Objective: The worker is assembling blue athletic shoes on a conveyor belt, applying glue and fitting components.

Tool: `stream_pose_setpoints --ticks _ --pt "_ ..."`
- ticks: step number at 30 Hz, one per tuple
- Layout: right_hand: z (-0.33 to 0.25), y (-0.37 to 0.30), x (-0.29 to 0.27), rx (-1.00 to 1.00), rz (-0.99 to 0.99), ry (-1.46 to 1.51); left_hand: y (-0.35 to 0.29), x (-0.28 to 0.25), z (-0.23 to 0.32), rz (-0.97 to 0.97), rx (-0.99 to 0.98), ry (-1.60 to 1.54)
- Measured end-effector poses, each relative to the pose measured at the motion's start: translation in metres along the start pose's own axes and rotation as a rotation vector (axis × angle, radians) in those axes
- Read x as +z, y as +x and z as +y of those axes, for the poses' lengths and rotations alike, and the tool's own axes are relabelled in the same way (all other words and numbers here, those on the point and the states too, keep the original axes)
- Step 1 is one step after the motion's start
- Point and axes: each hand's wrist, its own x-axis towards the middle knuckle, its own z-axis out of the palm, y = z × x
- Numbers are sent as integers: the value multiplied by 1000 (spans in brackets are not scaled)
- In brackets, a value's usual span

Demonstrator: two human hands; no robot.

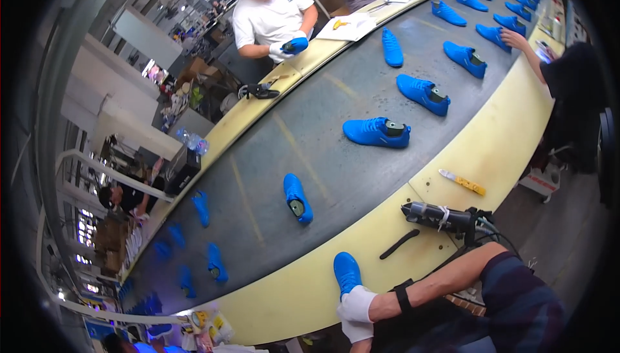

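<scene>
A blue lace-up shoe (347, 271) is in my white-gloved right hand (359, 302), its toe toward the conveyor belt. The right hand is closed around the heel end, and a dark strap circles that wrist. Just below, close against it, is my left hand (355, 331), also in a white glove; its fingers are hidden. Both hands are at the cream-coloured ledge (297, 298) along the belt. On this ledge lie a thin curved black strip (399, 244), a black cylindrical tool (439, 216) with cables, and a yellow-handled knife (462, 182).
Blue shoes, such as this one (376, 133), stand spaced along the grey belt (258, 153). Across it, a person (274, 14) in white holds a blue shoe. At right, a co-worker's hand (515, 40) touches another shoe. A black shoe-like item (261, 91) lies on the far ledge.
</scene>
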Motion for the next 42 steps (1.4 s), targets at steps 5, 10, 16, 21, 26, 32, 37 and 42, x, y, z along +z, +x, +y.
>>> stream_pose_setpoints --ticks 5,10,16,21,26,32,37,42 --pt "11 -5 8 -124 -118 4 -36 7 39 -117 280 959" --pt "13 -16 -21 -226 -152 -14 -54 -20 41 43 -500 78" --pt "-20 -22 -22 -192 -268 -109 -29 4 25 -606 360 1351" --pt "-23 -35 -28 -147 -239 111 -35 -11 16 -386 11 509" --pt "-20 -70 -51 -269 -186 266 -27 -36 3 -178 -527 -317" --pt "27 -114 -118 -20 58 92 -56 -3 48 -599 -615 -445" --pt "160 -123 -132 302 508 -310 -49 26 64 -591 -626 -545" --pt "203 -129 -124 615 422 -236 -27 50 82 -624 -599 -421"
